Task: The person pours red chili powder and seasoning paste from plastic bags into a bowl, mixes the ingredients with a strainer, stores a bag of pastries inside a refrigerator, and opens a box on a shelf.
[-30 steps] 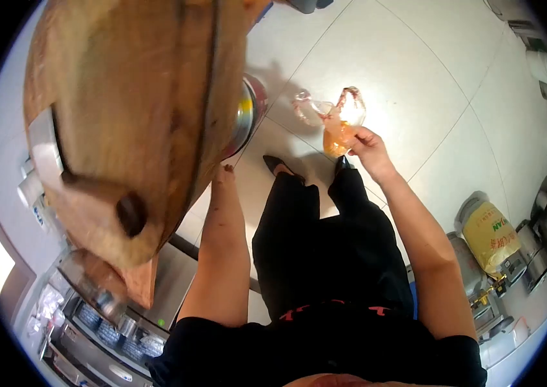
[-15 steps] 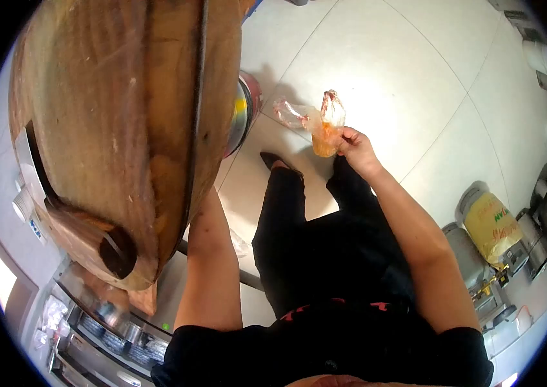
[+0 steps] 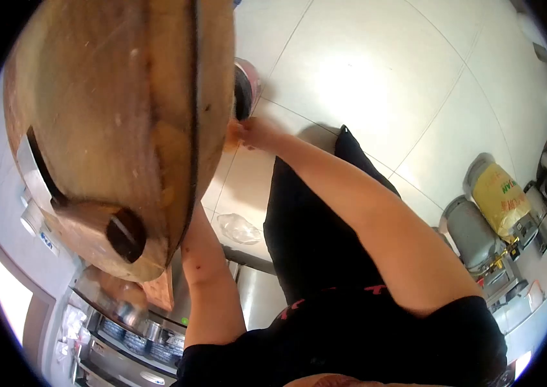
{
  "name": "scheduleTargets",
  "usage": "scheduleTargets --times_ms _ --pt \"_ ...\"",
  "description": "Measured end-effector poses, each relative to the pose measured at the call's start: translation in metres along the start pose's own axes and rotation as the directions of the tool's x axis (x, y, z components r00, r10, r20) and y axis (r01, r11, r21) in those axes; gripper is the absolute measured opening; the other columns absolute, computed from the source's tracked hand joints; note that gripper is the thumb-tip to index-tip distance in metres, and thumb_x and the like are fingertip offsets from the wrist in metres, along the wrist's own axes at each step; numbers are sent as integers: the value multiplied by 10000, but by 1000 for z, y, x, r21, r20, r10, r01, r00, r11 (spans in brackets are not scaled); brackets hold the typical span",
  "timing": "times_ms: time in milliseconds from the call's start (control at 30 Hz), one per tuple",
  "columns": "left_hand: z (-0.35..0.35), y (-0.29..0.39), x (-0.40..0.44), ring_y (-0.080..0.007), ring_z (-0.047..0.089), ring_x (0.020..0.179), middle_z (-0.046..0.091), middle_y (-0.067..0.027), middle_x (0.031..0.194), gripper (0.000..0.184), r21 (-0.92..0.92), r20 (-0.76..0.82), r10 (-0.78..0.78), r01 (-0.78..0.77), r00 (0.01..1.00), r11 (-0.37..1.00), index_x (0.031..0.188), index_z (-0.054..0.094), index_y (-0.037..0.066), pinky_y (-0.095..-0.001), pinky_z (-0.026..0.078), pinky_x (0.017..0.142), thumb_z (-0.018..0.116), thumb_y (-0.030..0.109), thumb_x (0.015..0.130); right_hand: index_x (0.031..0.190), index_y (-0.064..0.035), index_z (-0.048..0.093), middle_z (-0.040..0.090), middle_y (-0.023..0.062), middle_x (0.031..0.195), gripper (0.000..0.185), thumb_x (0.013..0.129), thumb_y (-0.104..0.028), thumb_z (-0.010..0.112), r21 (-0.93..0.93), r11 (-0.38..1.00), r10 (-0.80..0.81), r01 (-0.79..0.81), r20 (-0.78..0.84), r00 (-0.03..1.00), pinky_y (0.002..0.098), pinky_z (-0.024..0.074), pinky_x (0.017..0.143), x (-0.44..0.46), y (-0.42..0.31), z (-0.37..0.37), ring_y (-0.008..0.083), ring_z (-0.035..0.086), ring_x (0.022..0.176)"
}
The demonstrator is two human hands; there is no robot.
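Orange item (image 3: 231,138) in right hand (image 3: 262,133), arm (image 3: 357,206) slanting toward wooden board (image 3: 112,122).

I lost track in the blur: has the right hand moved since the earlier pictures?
Yes, the right hand has moved leftward in view, close to the wooden board.

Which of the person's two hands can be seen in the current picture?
The right hand: blurred, with something orange at its fingers, beside the big wooden block. The left is hidden, its forearm disappearing behind the block.
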State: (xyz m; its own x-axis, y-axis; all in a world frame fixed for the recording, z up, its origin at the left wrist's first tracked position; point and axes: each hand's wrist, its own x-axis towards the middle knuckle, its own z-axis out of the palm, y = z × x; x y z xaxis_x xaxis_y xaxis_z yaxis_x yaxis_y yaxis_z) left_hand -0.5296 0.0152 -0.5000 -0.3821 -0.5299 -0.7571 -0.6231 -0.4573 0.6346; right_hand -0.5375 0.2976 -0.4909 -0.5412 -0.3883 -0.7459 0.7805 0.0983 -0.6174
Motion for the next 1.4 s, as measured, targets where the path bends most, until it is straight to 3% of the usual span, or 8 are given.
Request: scheduleTargets --times_ms 133,300,600,667,800,1033,1233,1400 --pt "-4 -14 -11 -160 512 531 564 -86 748 283 12 16 -34 34 999 999 1029 500 84 -264 437 456 567 253 811 994 -53 608 622 174 911 355 800 -344 545 -493 801 -471 338 -171 865 399 474 743 37 15 32 309 601 825" --pt "-20 -48 -59 -167 527 523 573 -99 755 310 26 2 -73 73 997 997 1083 488 91 -268 448 455 560 236 819 1077 -15 548 567 171 1076 288 892 -176 397 -816 571 41 -88 -78 996 384 401 902 -105 32 -56 300 516 1037" --pt "-124 -147 -228 -193 587 686 610 -141 849 441 478 -39 147 -111 988 872 1155 454 14 -299 475 641 578 211 780 889 -47 587 546 37 699 225 829 -231 472 -887 453 69 -84 -59 996 232 441 474 -264 205 -285 134 582 602" --pt "-154 -192 -254 -188 584 683 609 -139 831 450 395 -75 195 -150 978 906 1164 453 9 -301 476 645 575 200 776 962 -50 594 576 47 737 222 823 -190 494 -732 638 114 -240 -219 969 236 446 474 -298 130 -191 130 583 594" --pt "-211 -192 -333 -244 577 777 605 -165 881 389 120 -162 -3 23 987 992 1091 507 -9 -328 464 711 556 197 765 1051 1 566 622 135 908 279 827 -152 502 -928 115 -124 353 340 932 293 497 688 -277 75 -88 185 620 783" --pt "-341 -214 -368 -348 566 923 600 -213 950 307 43 -417 -62 87 907 995 946 589 -10 -358 441 815 537 210 739 1114 -12 525 588 103 1018 281 836 -44 498 -726 339 -67 598 615 785 268 480 741 -278 26 215 169 588 851" --pt "-445 -271 -310 -276 594 892 615 -198 935 537 -158 -392 -236 188 889 969 1226 449 73 -338 460 786 581 235 731 1043 -68 570 473 181 1181 323 737 28 533 -212 -410 -79 887 977 197 405 394 880 -308 13 444 350 457 1074" --pt "-500 -305 -247 -265 592 877 611 -172 914 587 -312 -379 -211 90 901 946 1292 379 121 -350 469 762 567 212 744 1150 -58 506 426 212 1242 395 761 -73 572 -136 -675 83 726 963 257 465 349 931 -278 -12 534 397 414 1125"
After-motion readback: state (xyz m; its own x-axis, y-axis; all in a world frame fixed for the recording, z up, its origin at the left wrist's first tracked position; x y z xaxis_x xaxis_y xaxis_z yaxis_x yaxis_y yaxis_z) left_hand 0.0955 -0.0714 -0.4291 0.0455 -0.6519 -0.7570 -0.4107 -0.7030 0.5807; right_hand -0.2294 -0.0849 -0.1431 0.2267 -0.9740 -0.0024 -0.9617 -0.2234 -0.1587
